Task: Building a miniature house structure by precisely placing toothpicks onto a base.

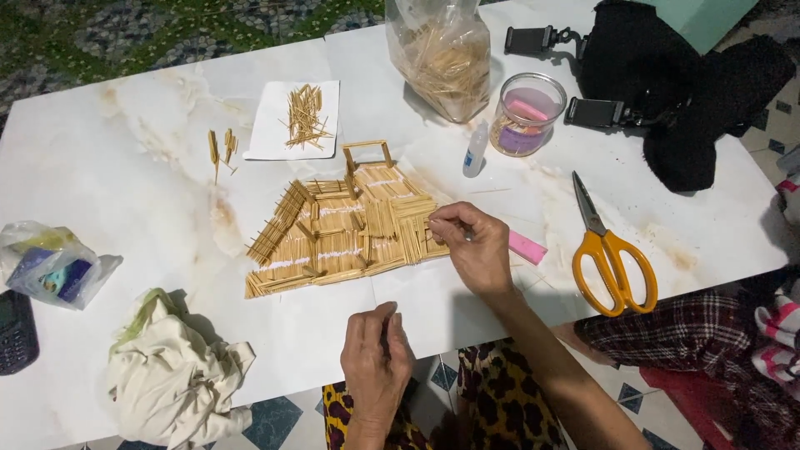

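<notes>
The right hand (pixel 472 247) is resting on the right edge of a little stick house (pixel 342 229) lying flat on the white table (pixel 125 167); its fingertips are pressed together, pinching a thin stick against the model's side. The left hand (pixel 377 354) is hovering near the table's front edge, well apart from the model; its fingers are curled in together, and whether they are holding anything I cannot tell.

Just beside the right hand a pink strip (pixel 527 247) is lying on the table; further right, orange-handled scissors (pixel 611 252) are lying shut. Behind the model a small white glue bottle (pixel 475 150) is standing next to a glass jar (pixel 527 114); a clear bag of sticks (pixel 442 54) is standing beside them. A sheet of paper (pixel 279 133) is carrying a loose heap of sticks; a few more sticks (pixel 222 148) are lying to its left. A crumpled cloth (pixel 171 375) is sitting at the front left corner; a small plastic bag (pixel 52 262) is lying near the left edge; black fabric (pixel 675 92) is covering the far right corner.
</notes>
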